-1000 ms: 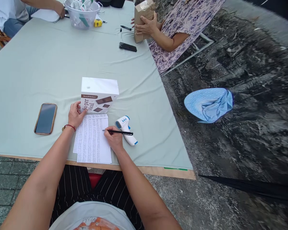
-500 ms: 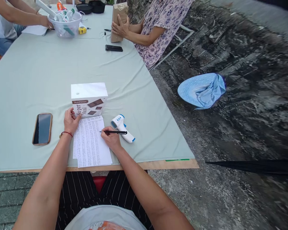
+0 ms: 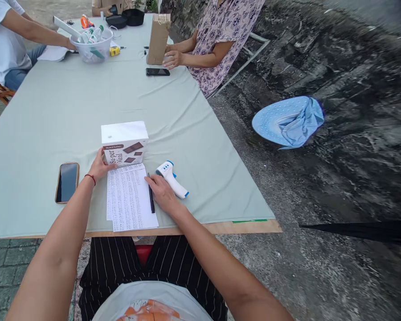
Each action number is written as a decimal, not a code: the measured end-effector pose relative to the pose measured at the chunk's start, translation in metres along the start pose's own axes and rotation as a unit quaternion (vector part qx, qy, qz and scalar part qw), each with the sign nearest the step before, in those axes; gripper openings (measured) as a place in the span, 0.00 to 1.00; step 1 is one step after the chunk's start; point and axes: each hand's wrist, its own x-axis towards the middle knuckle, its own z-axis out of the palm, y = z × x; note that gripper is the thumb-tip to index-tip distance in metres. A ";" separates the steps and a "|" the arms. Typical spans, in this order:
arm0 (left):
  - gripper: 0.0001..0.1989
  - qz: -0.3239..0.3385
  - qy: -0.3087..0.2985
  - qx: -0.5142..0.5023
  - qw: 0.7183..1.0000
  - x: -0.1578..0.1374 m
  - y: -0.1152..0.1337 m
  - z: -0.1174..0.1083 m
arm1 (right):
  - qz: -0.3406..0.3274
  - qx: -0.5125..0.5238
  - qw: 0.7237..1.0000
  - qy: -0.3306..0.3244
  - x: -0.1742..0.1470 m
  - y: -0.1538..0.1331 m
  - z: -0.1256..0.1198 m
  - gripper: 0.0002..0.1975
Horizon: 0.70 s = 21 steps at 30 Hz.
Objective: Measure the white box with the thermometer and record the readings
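A white box with brown "Super Meal" print stands upright on the cloth. My left hand grips its lower left corner, thumb in front and fingers round the side. Handwritten sheets of paper lie just in front of the box. On their right edge rests a black pen, pointing lengthwise. My right hand lies beside the pen, fingers extended and fingertips close to its upper end. Right of that hand is a white and blue infrared thermometer.
A phone lies left of the papers on the clothed table. Farther off are a dark phone, a cardboard box by a person's hands, and a plastic basket of bottles. A blue hat is at right.
My right hand has let the pen down onto the paper and its fingers have loosened. My left hand stays at the box. The person opposite has lowered their hands on the cardboard box.
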 end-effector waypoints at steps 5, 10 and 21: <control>0.41 -0.025 -0.079 -0.068 0.994 0.006 0.015 -0.003 | 0.008 -0.035 0.999 -0.038 0.003 -0.002 -0.016 0.25; 0.33 0.020 0.018 -0.068 0.997 -0.003 0.014 0.007 | 0.318 -0.112 0.941 -0.031 -0.003 0.003 -0.040 0.28; 0.29 0.040 0.146 0.100 0.983 -0.035 -0.007 0.026 | 0.371 0.340 0.864 0.031 0.030 -0.033 -0.059 0.20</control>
